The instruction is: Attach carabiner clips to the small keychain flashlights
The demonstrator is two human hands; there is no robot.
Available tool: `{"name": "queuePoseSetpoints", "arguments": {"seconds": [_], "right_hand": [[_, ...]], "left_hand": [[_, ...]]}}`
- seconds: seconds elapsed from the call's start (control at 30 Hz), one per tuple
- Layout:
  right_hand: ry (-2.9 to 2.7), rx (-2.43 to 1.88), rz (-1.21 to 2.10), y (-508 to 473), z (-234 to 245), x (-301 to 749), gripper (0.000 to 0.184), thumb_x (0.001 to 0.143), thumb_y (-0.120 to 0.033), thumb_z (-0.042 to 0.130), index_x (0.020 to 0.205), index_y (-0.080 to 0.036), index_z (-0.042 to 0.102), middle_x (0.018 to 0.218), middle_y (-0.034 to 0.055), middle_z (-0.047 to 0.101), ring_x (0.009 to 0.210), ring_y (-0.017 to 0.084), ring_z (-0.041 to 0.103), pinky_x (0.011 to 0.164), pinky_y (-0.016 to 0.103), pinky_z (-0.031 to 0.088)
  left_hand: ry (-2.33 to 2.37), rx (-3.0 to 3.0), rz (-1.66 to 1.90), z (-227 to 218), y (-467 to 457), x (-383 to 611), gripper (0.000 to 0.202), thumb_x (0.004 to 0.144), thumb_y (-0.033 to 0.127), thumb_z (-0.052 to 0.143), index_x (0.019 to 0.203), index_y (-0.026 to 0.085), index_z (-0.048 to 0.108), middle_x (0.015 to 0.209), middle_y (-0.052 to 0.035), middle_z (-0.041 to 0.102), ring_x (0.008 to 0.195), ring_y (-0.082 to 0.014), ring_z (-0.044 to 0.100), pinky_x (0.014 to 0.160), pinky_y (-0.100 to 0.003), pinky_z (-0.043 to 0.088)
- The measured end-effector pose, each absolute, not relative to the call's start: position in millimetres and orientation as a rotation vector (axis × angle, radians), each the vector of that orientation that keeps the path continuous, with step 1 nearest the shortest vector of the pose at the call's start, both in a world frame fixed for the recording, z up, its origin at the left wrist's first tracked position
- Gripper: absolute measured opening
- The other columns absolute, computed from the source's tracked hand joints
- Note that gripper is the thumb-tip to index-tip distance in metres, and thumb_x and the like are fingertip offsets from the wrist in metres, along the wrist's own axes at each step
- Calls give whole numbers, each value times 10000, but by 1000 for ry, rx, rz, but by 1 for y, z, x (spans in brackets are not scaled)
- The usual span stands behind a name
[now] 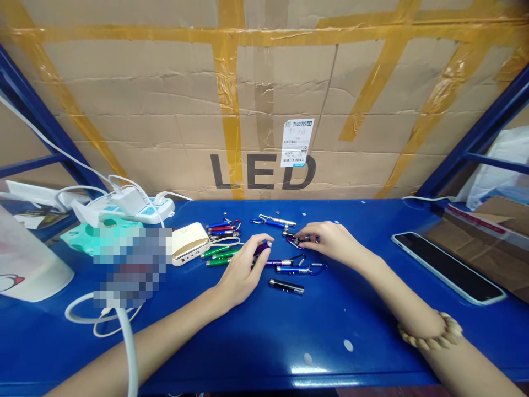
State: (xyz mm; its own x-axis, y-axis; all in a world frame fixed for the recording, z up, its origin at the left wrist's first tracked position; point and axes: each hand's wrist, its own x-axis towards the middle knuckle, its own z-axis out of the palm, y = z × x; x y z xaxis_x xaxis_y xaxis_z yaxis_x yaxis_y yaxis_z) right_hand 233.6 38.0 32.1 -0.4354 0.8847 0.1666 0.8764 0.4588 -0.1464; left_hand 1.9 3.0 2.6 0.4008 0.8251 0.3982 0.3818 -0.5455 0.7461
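Starting closest: black torch (pixel 286 286) lies sideways on the blue counter (pixel 289 342). Left hand (pixel 242 273) is wrapped round a glossy purple torch (pixel 262 248), long axis pointing away and rightward, tip poking out. Just past it, right hand (pixel 330 241) pinches a clip (pixel 294 239).

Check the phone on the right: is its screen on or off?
Off: the phone lies flat, face up, its screen dark all over.

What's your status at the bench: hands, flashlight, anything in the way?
Left hand gripping purple mini flashlight. Right hand, fingers on a keyring clip. Around them, loose flashlights; power bank at left.
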Motion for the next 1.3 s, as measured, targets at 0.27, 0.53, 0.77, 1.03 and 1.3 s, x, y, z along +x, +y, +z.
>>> {"name": "queuePoseSetpoints", "arguments": {"seconds": [0.27,0.53,0.77,1.03,1.3], "right_hand": [[-2404,-1310,100,37,31,231,140,790,-169,592,884,-203,691,848,46,679,789,180,624,683,276,475],[-2082,-833,590,13,39,199,116,785,-271,639,797,-174,700,743,35,678,669,140,611,613,259,501],[-1939,-877,756,10,30,192,151,736,-315,690,724,-166,699,672,22,673,561,118,594,534,238,495],[-1889,-754,422,7,33,189,50,742,-220,692,732,-178,716,706,37,699,612,140,636,528,246,519],[-2054,-559,32,2,22,187,181,840,-118,562,934,-206,689,881,53,716,788,155,665,690,287,552]], "left_hand": [[1026,2217,1003,4,4,3,221,937,284,348,1089,200,485,1082,-69,579,1006,-195,528,845,-312,425],[953,2313,910,2,7,1,221,947,265,307,1059,199,485,1004,-65,582,926,-193,523,843,-333,414],[924,2281,867,-1,7,0,211,943,263,302,1054,205,472,932,-55,539,839,-178,524,780,-312,430],[907,2259,923,0,6,-1,198,936,245,329,1065,206,475,944,-49,562,830,-172,538,769,-296,430],[956,2209,1002,-1,6,0,192,939,246,319,1054,197,464,946,-61,575,853,-180,544,775,-302,436]]}}
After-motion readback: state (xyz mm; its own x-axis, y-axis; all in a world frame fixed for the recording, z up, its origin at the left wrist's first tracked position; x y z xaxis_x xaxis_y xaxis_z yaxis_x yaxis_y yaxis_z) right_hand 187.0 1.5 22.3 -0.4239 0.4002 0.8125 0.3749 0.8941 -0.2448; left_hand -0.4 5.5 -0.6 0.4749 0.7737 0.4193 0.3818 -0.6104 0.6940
